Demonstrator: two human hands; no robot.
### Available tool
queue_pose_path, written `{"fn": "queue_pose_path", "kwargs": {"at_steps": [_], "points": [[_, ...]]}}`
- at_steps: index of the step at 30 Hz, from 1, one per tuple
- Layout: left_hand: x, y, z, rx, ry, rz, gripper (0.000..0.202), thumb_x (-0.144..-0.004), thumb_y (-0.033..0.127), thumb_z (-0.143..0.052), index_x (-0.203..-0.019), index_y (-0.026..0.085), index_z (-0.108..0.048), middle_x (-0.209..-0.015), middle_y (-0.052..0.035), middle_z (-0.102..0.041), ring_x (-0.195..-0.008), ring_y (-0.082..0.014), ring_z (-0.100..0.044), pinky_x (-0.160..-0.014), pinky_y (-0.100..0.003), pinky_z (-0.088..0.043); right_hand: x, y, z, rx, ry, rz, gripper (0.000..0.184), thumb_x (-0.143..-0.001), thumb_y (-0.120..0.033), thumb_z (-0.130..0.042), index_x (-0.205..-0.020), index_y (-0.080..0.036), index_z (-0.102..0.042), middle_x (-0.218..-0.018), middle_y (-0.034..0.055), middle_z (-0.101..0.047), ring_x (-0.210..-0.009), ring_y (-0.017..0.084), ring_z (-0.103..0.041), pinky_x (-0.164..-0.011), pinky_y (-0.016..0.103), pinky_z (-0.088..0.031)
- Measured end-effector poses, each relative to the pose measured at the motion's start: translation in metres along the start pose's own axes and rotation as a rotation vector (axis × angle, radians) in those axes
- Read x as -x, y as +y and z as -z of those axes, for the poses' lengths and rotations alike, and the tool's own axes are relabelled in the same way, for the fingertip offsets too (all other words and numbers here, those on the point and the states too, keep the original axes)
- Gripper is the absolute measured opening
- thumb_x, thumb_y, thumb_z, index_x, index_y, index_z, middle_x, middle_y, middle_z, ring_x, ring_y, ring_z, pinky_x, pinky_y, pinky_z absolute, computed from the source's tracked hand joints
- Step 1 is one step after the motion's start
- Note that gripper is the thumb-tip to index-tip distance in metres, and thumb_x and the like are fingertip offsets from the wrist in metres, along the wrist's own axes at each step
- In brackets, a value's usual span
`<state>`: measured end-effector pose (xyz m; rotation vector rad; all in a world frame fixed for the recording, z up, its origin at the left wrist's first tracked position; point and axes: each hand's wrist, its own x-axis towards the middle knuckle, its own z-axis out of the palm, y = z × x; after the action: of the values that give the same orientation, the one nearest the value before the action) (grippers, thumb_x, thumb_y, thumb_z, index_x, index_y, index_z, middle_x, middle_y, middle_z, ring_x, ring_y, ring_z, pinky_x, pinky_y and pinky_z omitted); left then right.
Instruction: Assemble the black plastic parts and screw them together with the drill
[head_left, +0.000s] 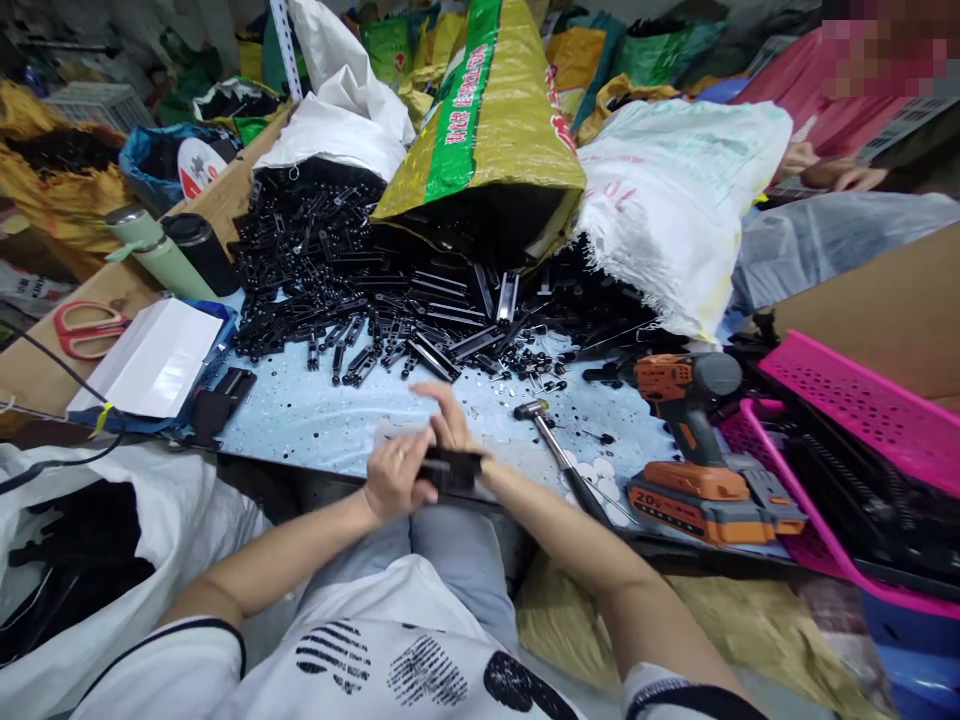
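Above my lap, at the table's front edge, my left hand (396, 474) is closed on a dark, blurred black part (451, 470), whose exact kind I cannot make out. My right hand (451, 425) is right beside it, the forefinger stretched out and apart from the other fingers. The black part overlaps the right wrist, and whether the right palm touches it is hidden. Just beyond the hands, a heap of black metal brackets (330, 260) spreads over the light blue tabletop (289, 415). A hammer (551, 445) lies to the right of my hands.
An orange and grey cordless drill (694, 440) stands at right, near a pink basket (847, 400) of black parts. Open sacks (487, 130) back the heap. Red scissors (90, 330), a white box (154, 355) and a green bottle (161, 250) are left. A person's hands (840, 172) show far right.
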<state>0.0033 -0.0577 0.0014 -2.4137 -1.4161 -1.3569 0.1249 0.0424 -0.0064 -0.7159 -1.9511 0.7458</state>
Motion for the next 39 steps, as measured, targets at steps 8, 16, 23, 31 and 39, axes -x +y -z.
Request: {"fn": "queue_pose_path", "kwargs": {"at_steps": [8, 16, 23, 31, 39], "points": [[-0.076, -0.083, -0.044, -0.471, -0.492, 0.372, 0.049, -0.093, 0.046, -0.034, -0.124, 0.012, -0.051, -0.114, -0.0178, -0.056, -0.104, -0.0293, -0.050, -0.083, -0.038, -0.042, -0.102, 0.087, 0.040, 0.699, -0.339, -0.181, 0.057, -0.078, -0.032, -0.062, -0.129, -0.014, -0.046, -0.112, 0.0150, -0.062, -0.107, 0.029, -0.054, -0.095, 0.048, -0.035], [-0.102, -0.173, -0.010, -0.529, -0.521, 0.753, 0.025, -0.086, 0.024, -0.049, -0.102, 0.007, -0.059, -0.112, -0.0207, -0.055, -0.111, -0.0321, -0.047, -0.088, -0.039, -0.040, -0.072, 0.056, 0.060, -0.338, -0.005, -0.460, 0.066, -0.067, -0.042, -0.073, -0.124, -0.021, -0.048, -0.103, 0.0059, -0.063, -0.091, 0.020, -0.063, -0.085, 0.038, -0.051], [-0.053, -0.111, 0.006, -0.046, -0.436, 0.450, 0.016, -0.091, 0.027, -0.042, -0.095, 0.015, -0.052, -0.090, -0.0081, -0.058, -0.083, -0.0194, -0.056, -0.076, -0.031, -0.044, 0.020, 0.016, 0.056, -0.479, -0.061, -0.413, 0.054, -0.069, -0.039, -0.073, -0.112, -0.024, -0.044, -0.108, 0.0052, -0.061, -0.101, 0.021, -0.061, -0.089, 0.041, -0.048], [-0.040, -0.091, -0.024, 0.074, -0.506, 0.506, 0.014, -0.090, 0.028, -0.044, -0.086, 0.017, -0.052, -0.087, -0.0050, -0.057, -0.082, -0.0176, -0.055, -0.075, -0.030, -0.044, 0.063, 0.006, 0.071, 0.370, -0.425, -0.261, 0.044, -0.079, -0.044, -0.063, -0.115, -0.020, -0.059, -0.106, 0.0116, -0.061, -0.105, 0.027, -0.052, -0.094, 0.047, -0.038], [-0.032, -0.036, -0.012, 0.606, -0.176, 0.730, 0.043, -0.089, 0.034, -0.047, -0.129, 0.017, -0.044, -0.094, -0.0031, -0.058, -0.050, -0.0051, -0.050, -0.049, -0.020, -0.042, 0.029, 0.001, 0.019, -0.429, -0.138, -0.651, 0.060, -0.092, -0.051, -0.034, -0.144, -0.023, -0.025, -0.073, 0.0009, -0.058, -0.053, 0.013, -0.055, -0.048, 0.026, -0.048]]}}
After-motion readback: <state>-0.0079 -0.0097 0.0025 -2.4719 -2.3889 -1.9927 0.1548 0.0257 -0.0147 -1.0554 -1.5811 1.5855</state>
